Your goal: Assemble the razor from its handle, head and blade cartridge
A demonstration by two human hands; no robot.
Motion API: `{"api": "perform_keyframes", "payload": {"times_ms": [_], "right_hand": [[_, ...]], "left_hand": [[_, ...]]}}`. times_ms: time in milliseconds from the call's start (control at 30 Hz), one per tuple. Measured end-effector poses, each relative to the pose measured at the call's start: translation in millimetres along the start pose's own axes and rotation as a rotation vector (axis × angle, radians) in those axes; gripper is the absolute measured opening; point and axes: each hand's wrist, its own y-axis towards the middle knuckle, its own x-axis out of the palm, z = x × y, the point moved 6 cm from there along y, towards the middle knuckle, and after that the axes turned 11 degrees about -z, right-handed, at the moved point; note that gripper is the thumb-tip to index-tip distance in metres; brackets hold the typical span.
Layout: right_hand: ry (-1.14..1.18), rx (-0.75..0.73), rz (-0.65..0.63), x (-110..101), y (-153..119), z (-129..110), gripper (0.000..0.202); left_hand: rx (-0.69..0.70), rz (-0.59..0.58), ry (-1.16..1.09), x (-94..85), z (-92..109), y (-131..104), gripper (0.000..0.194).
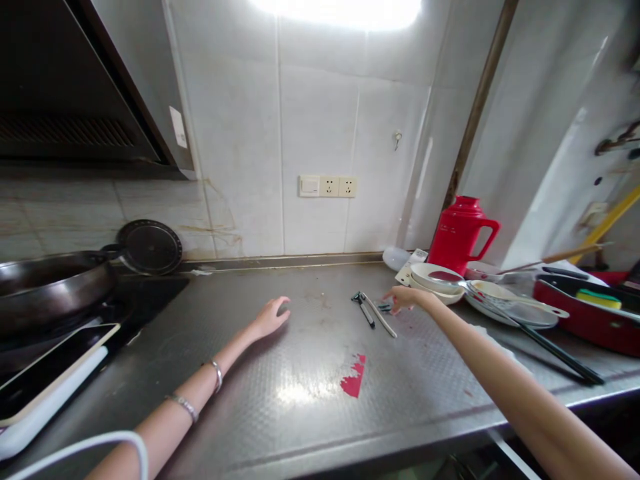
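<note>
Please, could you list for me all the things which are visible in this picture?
Range hood: one, dark, upper left
Pan: one, dark metallic, left
Round disc: one, black, against wall
Switch-and-socket panel: one, cream, wall
Hook: one, pale, wall
Pipe: one, brown, right corner
Vacuum flask: one, red, right
Dishes: several, mostly white, right
Red pan: one, red, far right
Sponge: one, yellow-green, in red pan
Slim items: two, dark and pale, centre
Small item: dark, count unclear, at right hand
Torn piece: one, pinkish red, front centre
Cable: one, white, lower left
Counter: one, steel-grey, beneath
Bracelets: two, silvery, left forearm
Left hand: one, bare, left of centre
Right hand: one, bare, near dishes
</note>
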Motion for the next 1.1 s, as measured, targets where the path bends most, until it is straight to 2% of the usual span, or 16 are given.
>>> {"api": "perform_keyframes", "payload": {"times_ms": [200,433,667,867,967,1033,1100], "right_hand": [[-0.046,-0.021,-0.016,2,5,1,0.066],[-0.006,0.038,-0.029,3,4,5,0.072],[0.000,0.048,-0.042,6,-2,3,0.066],[0.023,0.034,-0.044,8,0,5,0.067],[0.009,0.046,0.018,2,-2,7,0.073],[-0.062,0.024,0.130,-7,-6,3,0.069],[-0.155,-0.053,0.279,-16,-12,-8,0.055]], "left_hand": [[-0.022,0.011,0.044,-2.4,-11,-3,0.025],[-0.037,0.008,0.056,-3.2,-22,-7,0.024],[-0.047,0.012,0.071,-3.2,-32,-10,0.024],[0.024,0.029,0.101,0.7,-30,-13,0.020],[0.020,0.040,0.104,2.5,-32,-14,0.021],[0.011,0.053,0.103,3.0,-34,-13,0.022],[0.008,0.060,0.107,3.6,-36,-12,0.022]]}}
